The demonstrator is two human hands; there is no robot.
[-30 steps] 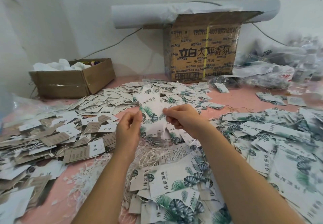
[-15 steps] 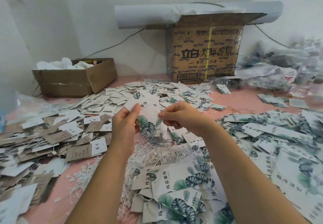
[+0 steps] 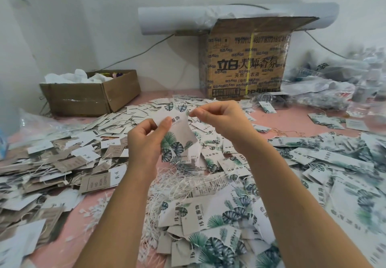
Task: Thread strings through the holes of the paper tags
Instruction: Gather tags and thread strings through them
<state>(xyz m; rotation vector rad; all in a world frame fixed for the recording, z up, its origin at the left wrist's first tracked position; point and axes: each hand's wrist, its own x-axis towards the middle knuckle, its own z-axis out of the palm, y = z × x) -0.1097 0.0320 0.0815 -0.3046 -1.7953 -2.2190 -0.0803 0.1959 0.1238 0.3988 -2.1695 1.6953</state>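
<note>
While the left hand [image 3: 144, 144] holds a white rectangular paper tag [image 3: 180, 136] printed with dark green leaves in the air above the pink worktop [image 3: 292, 121], the right hand [image 3: 224, 121] is positioned at the tag's upper right corner. The left thumb and fingers [image 3: 165, 126] pinch the tag's left edge near the top. The right thumb and index fingers [image 3: 198, 114] are pressed together in a pinch just beside that corner. The item pinched is probably a string end, but it is too fine to confirm. The tag's printed face is turned toward the camera, black characters at the top, leaves at the bottom.

A tangle of loose white strings [image 3: 177, 186] lies on the worktop directly below both hands. A heap of matching leaf-printed tags [image 3: 325, 159] covers the right and near areas. A heap of brown and white card tags [image 3: 69, 163], many with strings attached, covers the left area.

A low open brown cardboard box [image 3: 87, 98] sits at the rear left and contains crumpled white material. A tall brown cardboard carton with black printing [image 3: 244, 65] stands against the wall at rear centre. A white roll of sheet material [image 3: 179, 19] lies across the carton's top. Clear plastic bags [image 3: 325, 83] are piled at the rear right.
</note>
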